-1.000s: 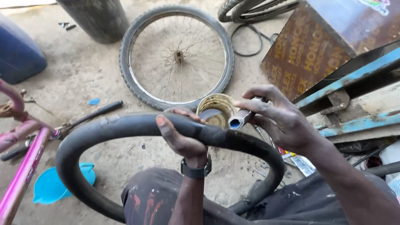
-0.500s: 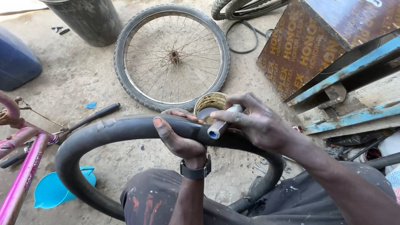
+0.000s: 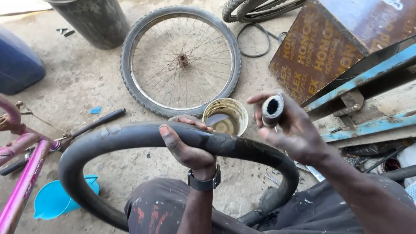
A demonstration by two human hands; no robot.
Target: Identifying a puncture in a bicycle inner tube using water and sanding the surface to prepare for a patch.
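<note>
My left hand (image 3: 187,145) grips the top of a black rubber inner tube (image 3: 108,138) that loops over my lap. A dark watch sits on that wrist. My right hand (image 3: 289,128) is raised to the right of the tube and holds a short hollow cylinder (image 3: 272,108), white-rimmed with a dark opening facing me. Just behind the tube, between both hands, stands a small open tin (image 3: 226,117) with yellowish paste and a blade-like scrap inside.
A spoked bicycle wheel with tyre (image 3: 180,60) lies flat on the ground ahead. A brown printed box (image 3: 320,47) and blue metal frame (image 3: 368,125) stand right. A pink bicycle frame (image 3: 24,173), blue plastic funnel (image 3: 54,199), dark bin (image 3: 89,19) and blue container (image 3: 17,65) are left.
My right hand has lifted away from the tube and turned the small cylinder so its open end faces me. The tin is now uncovered. My left hand keeps its hold.
</note>
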